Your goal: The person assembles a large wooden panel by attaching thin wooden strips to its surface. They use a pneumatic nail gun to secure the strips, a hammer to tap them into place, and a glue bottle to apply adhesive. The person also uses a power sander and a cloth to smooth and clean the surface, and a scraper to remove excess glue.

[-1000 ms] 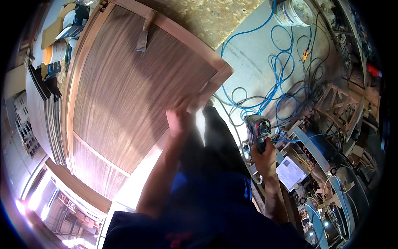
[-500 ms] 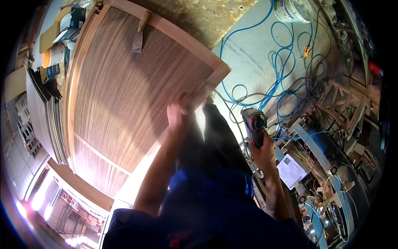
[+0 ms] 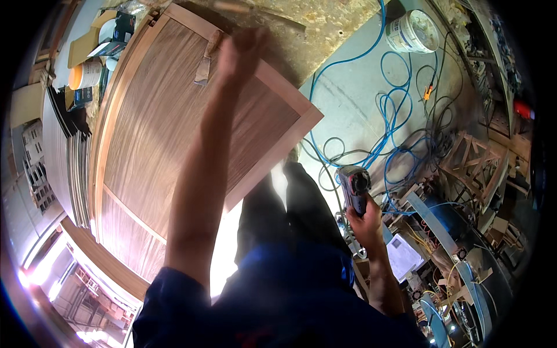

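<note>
From where I stand, the left hand [image 3: 242, 55], at eleven o'clock, is a blur over the edge of one framed wood panel [image 3: 174, 116]; I can't tell whether it's spread or curled. The right hand [image 3: 366, 222], at four o'clock, grips one power tool [image 3: 355, 181]. The panel lies at ten o'clock, one scraper [image 3: 206, 62] resting on it just beside the left hand. Farther out: one white bucket [image 3: 413, 33] between one and two, looped blue hose [image 3: 385, 123] at two.
</note>
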{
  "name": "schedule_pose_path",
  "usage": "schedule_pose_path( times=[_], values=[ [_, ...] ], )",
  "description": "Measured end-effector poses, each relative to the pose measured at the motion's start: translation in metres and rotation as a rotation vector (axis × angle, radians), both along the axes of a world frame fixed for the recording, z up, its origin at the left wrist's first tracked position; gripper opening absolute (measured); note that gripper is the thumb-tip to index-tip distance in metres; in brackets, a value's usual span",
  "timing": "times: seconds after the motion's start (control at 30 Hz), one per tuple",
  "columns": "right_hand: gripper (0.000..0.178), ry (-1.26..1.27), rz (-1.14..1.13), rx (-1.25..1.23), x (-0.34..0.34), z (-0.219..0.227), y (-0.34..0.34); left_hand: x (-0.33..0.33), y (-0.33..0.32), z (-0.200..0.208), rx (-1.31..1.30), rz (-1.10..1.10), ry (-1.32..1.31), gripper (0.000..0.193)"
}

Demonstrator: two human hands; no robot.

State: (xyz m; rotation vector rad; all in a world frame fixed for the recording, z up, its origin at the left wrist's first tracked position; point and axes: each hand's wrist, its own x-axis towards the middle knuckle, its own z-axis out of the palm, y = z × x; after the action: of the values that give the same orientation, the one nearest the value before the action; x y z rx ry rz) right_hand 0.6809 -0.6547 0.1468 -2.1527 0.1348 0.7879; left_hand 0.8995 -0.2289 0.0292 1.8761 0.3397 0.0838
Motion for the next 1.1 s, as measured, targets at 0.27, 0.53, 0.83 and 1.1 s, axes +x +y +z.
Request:
schedule_pose_path(
  times=[0.27,0.53,0.83,1.1],
  values=[
    [0.031,0.185,-0.130,-0.161,-0.023,-0.014,-0.030,-0.092,0.086,-0.017,0.742,0.175,0.681,0.049],
    [0.027,0.132,-0.110,-0.020,-0.013,-0.019,-0.024,-0.157,0.061,-0.037,-0.159,0.066,0.490,0.025],
    [0.029,0.215,-0.077,-0.077,-0.010,-0.023,-0.009,-0.238,-0.108,-0.043,0.544,0.121,0.146,0.011],
    [0.030,0.167,-0.060,-0.087,-0.014,-0.026,-0.011,-0.223,-0.122,-0.016,0.643,0.070,0.130,0.021]
  ],
)
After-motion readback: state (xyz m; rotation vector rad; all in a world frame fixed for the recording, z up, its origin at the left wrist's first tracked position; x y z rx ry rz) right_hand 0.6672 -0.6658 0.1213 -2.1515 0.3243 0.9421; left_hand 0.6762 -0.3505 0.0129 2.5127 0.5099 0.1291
